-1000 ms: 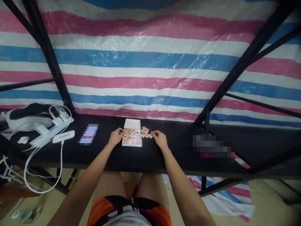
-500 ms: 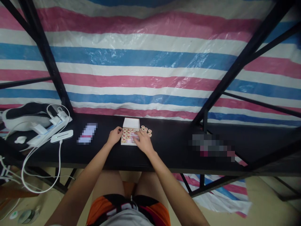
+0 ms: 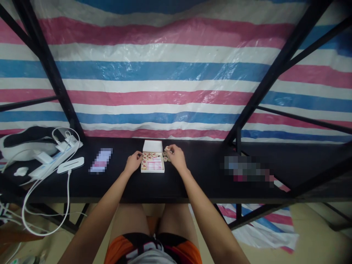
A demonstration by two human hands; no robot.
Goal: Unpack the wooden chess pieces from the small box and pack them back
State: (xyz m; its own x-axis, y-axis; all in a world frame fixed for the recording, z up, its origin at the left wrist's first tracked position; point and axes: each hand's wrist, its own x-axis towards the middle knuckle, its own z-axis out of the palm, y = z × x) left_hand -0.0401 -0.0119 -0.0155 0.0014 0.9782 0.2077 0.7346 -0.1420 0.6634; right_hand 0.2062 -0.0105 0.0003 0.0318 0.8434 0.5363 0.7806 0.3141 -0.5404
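Note:
A small white box [image 3: 153,169] lies open on the black table [image 3: 192,183], its lid [image 3: 152,145] standing up at the back. Round wooden game pieces [image 3: 150,157] with red marks fill the far part of the box, above a red grid. My left hand [image 3: 133,162] rests against the box's left side, fingers curled on its edge. My right hand [image 3: 175,157] is just right of the box, over a few loose pieces [image 3: 165,156], its fingers pinched on one of them.
A white power strip [image 3: 52,158] with plugs and looping white cables, a flat white device [image 3: 70,164] and a dark-and-white bundle [image 3: 24,141] sit at the left. Black frame bars [image 3: 258,93] cross in front of a striped tarp [image 3: 170,73]. Blurred patches lie on the table.
My right hand went from the loose pieces over the box, then back out to the loose pieces at its right. The left hand has stayed at the box's left side.

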